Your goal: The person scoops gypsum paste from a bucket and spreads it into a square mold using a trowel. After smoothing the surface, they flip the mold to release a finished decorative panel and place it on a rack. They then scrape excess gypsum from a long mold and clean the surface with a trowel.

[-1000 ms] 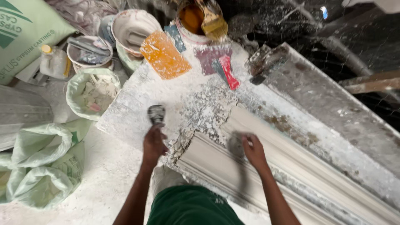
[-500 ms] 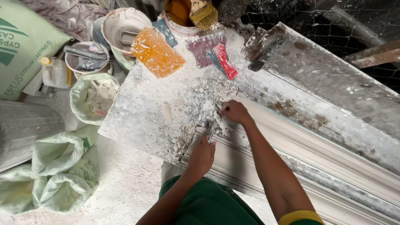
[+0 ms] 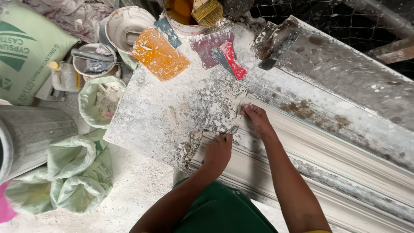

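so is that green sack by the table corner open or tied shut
Open: the green sack has its mouth rolled back, with white plaster chunks showing inside.

We cannot see most of the scraper (image 3: 230, 130); the left hand (image 3: 217, 152) covers its handle. The moulding (image 3: 345, 172) runs off-frame.

Pretty much everything here wears a matt coat of white dust. The counter (image 3: 146, 116) is rough and crusted with dried plaster crumbs. The long moulding (image 3: 327, 159) looks like cast plaster, smooth along its ridges and chalky. The scraper (image 3: 230, 130) in the left hand (image 3: 217, 153) shows dull grey metal. The orange spatula (image 3: 159, 54) and red spatula (image 3: 233, 60) look like flexible plastic, smeared white. The green sacks (image 3: 71, 177) are thin, crinkly plastic, and the brush (image 3: 207, 11) has stiff yellowish bristles.
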{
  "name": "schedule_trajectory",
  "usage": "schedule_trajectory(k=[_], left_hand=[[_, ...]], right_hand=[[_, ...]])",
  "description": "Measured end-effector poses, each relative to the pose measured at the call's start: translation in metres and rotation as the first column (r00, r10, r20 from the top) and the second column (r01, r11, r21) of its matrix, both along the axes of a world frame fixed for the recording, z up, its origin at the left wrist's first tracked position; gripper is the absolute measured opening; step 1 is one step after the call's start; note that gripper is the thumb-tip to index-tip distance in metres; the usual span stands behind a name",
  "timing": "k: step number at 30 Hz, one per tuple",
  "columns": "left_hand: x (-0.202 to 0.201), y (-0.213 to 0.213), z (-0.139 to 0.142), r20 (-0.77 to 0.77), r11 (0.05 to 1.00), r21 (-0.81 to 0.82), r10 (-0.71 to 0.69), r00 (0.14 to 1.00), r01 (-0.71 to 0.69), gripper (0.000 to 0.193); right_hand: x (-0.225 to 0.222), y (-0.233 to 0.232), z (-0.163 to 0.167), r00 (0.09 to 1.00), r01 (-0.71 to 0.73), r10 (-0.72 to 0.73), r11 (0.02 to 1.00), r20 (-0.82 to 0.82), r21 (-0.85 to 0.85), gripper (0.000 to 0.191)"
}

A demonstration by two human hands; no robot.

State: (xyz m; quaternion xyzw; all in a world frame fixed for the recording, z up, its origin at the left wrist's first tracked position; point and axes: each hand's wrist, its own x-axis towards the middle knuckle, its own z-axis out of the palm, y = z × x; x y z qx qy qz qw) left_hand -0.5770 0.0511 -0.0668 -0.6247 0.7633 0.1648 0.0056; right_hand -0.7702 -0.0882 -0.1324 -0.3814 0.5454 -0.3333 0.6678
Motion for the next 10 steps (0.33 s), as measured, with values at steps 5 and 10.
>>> schedule_trajectory(k=[5, 10], left_hand=[[-0.009, -0.015, 0.011, 0.007, 0.982, 0.182, 0.057, 0.998, -0.057, 0.023], [-0.019, -0.018, 0.023, -0.074, 0.936, 0.337, 0.138, 0.988, -0.105, 0.037]], right_hand=[[0.001, -0.011, 0.015, 0.738, -0.247, 0.011, 0.935, -0.675, -0.255, 0.034], [-0.004, 0.001, 0.013, 0.594, -0.507, -0.234, 0.635, -0.77, -0.584, 0.023]])
